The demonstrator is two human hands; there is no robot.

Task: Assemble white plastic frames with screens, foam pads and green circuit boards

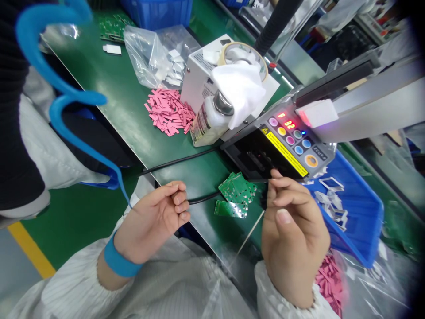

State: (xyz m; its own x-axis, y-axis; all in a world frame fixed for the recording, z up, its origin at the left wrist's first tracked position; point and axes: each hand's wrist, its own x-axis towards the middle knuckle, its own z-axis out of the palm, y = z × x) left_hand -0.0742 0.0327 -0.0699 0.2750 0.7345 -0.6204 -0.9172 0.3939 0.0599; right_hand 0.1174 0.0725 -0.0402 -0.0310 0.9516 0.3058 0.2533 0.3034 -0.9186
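Note:
My left hand (156, 221), with a blue wrist strap (120, 261) on it, hovers at the table's front edge. Its fingers are curled in and the visible palm holds nothing. My right hand (295, 239) reaches to the front of a tape dispenser (262, 153) with a lit red display. Its fingers are bent but apart, the index fingertip close to the dark front opening; nothing shows in its grasp. Between the hands lie several green circuit boards (237, 188), partly overlapping.
A pile of pink strips (170, 110) lies beside a white bottle (210, 122) and a metal box (199, 73). A blue bin (372, 221) of white frames stands right, above more pink strips (330, 279). A clear bag (142, 55) lies behind. A blue coiled cord (83, 148) hangs left.

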